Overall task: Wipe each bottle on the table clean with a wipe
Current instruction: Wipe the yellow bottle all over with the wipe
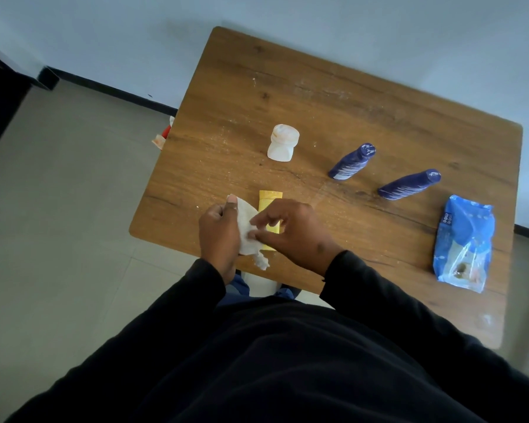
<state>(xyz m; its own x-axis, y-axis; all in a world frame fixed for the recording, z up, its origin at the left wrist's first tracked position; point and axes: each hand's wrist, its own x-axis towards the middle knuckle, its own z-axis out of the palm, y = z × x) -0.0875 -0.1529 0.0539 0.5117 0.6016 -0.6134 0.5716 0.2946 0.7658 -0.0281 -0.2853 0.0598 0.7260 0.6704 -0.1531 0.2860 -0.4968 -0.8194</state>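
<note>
A person in dark sleeves stands at the near edge of a wooden table [333,96], both hands working a white wipe [245,222]. The left hand [219,232] is closed around the wipe, thumb up along its top corner, a ragged end of the sheet trailing below the palm. Just to its right, the right hand [297,233] pinches the same wipe between thumb and fingertips, the rest of its fingers curled loosely. Directly beneath the two hands, and partly hidden by them, a yellow bottle [270,200] lies flat on the tabletop, only its far end and a sliver of its body showing. Beyond the hands stands a small white bottle [283,143], upright and well apart from them. Farther right of the right hand, two dark blue bottles stand on the wood: the nearer blue bottle [352,161], then the second blue bottle [409,184]. At the far right, near the table's edge, lies a blue wipes pack [463,239]. Pale specks dust the tabletop around the bottles. Left of the table, small red and white litter [163,136] sits on the grey floor [58,193].
</note>
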